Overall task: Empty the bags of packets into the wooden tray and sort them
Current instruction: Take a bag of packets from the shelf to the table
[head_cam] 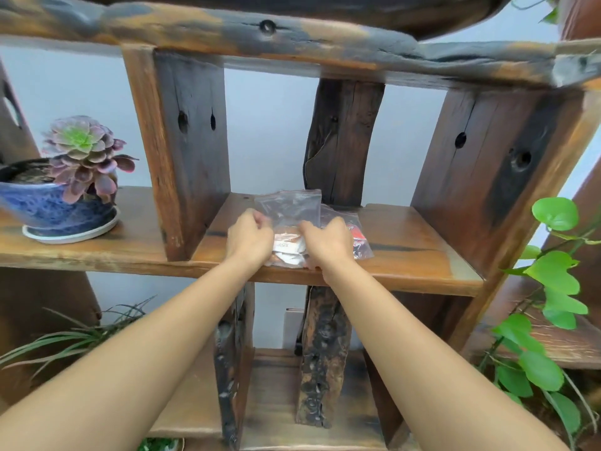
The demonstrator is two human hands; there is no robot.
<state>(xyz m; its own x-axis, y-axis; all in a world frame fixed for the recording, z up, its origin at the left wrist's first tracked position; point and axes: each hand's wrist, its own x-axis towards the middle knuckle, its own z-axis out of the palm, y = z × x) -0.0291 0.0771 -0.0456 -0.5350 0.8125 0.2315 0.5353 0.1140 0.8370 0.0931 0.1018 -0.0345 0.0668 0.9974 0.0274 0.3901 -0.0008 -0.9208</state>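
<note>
Two clear zip bags lie on a wooden shelf (406,255) in front of me. The nearer bag (289,213) holds white and brown packets; its upper part stands up, looking empty. Behind it to the right lies a second bag (357,236) with red packets inside. My left hand (248,237) has curled fingers at the left side of the nearer bag. My right hand (327,240) grips the same bag at its right side, partly covering the second bag. No wooden tray is in view.
A succulent in a blue pot (61,206) on a white saucer stands on the shelf to the left, beyond a thick upright board (188,151). Leafy vines (553,288) hang at the right. Dark wooden posts stand behind and below the shelf.
</note>
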